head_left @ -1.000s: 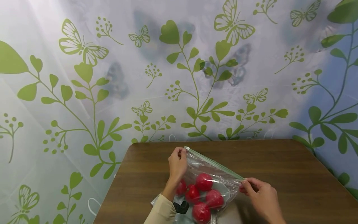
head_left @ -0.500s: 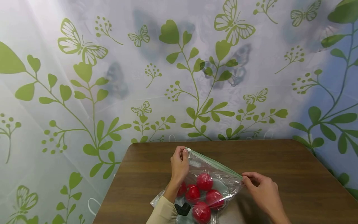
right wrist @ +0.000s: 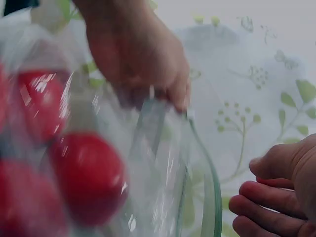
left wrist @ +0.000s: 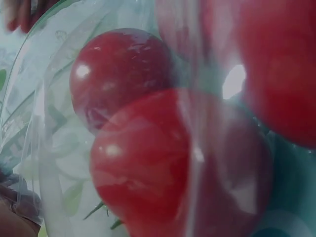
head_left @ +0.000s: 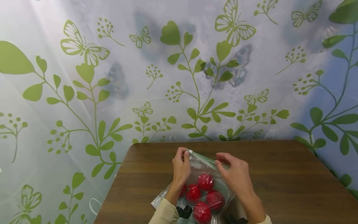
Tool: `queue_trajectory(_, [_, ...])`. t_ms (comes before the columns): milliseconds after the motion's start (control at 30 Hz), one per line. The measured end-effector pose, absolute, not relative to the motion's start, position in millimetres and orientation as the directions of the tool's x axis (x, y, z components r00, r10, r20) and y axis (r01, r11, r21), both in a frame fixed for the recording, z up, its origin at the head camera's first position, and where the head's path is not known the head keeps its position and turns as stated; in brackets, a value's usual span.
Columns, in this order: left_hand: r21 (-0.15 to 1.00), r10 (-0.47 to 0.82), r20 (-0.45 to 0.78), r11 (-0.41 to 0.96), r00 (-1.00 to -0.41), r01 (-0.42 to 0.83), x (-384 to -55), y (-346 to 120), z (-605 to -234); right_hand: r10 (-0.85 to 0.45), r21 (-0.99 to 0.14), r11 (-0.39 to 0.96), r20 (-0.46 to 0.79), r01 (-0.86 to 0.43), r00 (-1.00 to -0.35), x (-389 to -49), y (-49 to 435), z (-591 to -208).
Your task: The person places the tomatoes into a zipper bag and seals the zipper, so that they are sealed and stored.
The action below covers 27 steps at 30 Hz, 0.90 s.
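Observation:
A clear zip bag (head_left: 198, 168) with a green zip edge and a white slider (head_left: 190, 151) hangs over the table. Several red tomatoes (head_left: 205, 182) lie inside it; a green stem shows beneath one tomato (left wrist: 140, 163) in the left wrist view. My left hand (head_left: 181, 166) pinches the bag's top left corner beside the slider. Near the middle of the zip edge is my right hand (head_left: 236, 171), overlapping it in the head view. In the right wrist view that hand (right wrist: 276, 197) is apart from the zip edge, fingers loosely bent and holding nothing.
A brown wooden table (head_left: 291, 177) lies under the bag. Behind it hangs a pale curtain (head_left: 156, 90) printed with green leaves and butterflies. Dark wrist-camera mounts (head_left: 184, 212) show at my wrists.
My right hand has let go of the bag's right corner and moved left and up along the zip edge towards the slider. My left hand keeps its pinch on the left corner.

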<state>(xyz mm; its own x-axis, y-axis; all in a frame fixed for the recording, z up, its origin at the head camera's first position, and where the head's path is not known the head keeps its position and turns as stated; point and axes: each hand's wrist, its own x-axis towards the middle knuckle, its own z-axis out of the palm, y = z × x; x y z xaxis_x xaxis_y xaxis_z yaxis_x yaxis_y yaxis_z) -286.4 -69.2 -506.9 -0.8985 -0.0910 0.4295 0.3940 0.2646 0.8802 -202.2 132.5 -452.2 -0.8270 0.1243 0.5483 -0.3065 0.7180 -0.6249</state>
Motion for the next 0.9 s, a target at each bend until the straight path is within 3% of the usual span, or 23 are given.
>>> queue_trajectory(433, [0.852,-0.086,0.47,0.303,-0.878,0.426,-285.5,-67.9,-509.6,-0.079,-0.539,0.711,0.577,-0.452,-0.813,-248.5,74.7,-444.2])
queue_trajectory(900, [0.844,-0.085,0.485,0.308,-0.871,0.44,-285.6,-66.8,-510.5,-0.07,-0.556,0.718,0.543,-0.42,-0.837,-273.6,62.9,-453.4])
